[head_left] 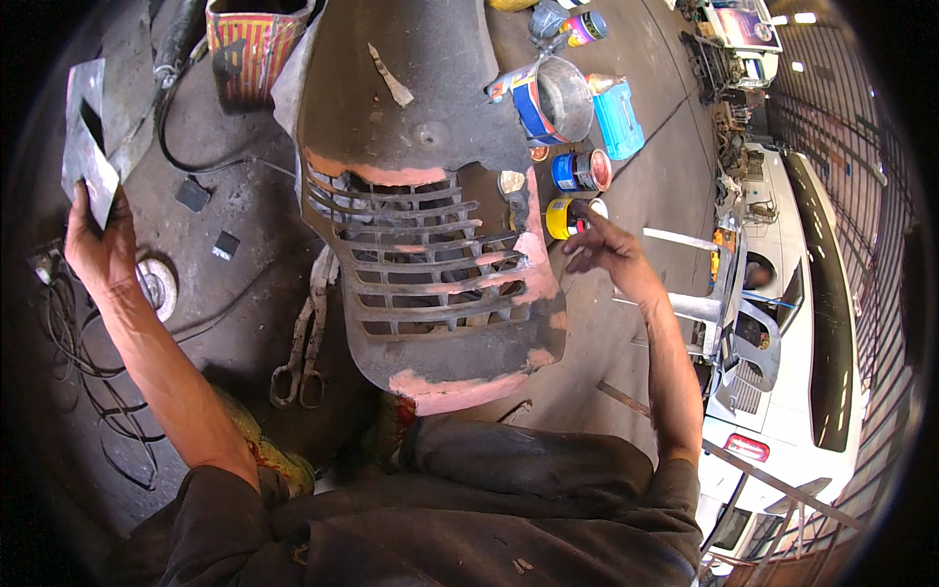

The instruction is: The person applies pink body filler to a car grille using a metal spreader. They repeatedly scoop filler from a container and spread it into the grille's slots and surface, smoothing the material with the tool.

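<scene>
My left hand, raised at the far left, is closed on the lower end of a thin grey metal sheet with a bent, pointed flap. At the right, my right hand has its fingers apart and holds nothing I can see. It hovers beside the dark vehicle grille panel, close to a yellow can. Pink filler patches cover the panel's lower rim, right side and the upper edge of its slats. Several slats look broken at the right.
Large metal shears lie left of the panel. Cables coil at the far left. A striped tin, an open bucket, a blue bottle and a can with pink contents stand beyond. A white vehicle is at right.
</scene>
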A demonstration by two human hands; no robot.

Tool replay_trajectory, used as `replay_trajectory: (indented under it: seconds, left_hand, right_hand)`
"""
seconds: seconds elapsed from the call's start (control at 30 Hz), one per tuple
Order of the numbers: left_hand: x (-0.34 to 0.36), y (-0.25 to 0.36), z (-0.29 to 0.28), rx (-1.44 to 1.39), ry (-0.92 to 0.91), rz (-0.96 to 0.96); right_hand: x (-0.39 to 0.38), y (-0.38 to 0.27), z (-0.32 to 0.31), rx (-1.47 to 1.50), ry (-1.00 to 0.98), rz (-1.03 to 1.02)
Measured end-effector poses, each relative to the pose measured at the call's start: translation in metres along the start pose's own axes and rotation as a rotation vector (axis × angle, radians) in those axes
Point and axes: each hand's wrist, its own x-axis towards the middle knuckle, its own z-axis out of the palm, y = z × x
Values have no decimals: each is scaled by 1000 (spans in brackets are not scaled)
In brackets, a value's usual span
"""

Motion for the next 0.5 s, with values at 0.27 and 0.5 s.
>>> replay_trajectory:
  seconds: [0.27, 0.5]
  left_hand:
    - [-1, 35, -27, 102, 79, 90]
    - [-57, 99, -50, 109, 30, 194]
  right_hand:
    - [186, 36, -113, -663, 367, -155]
    - [326, 26, -121, -1279, 198, 126]
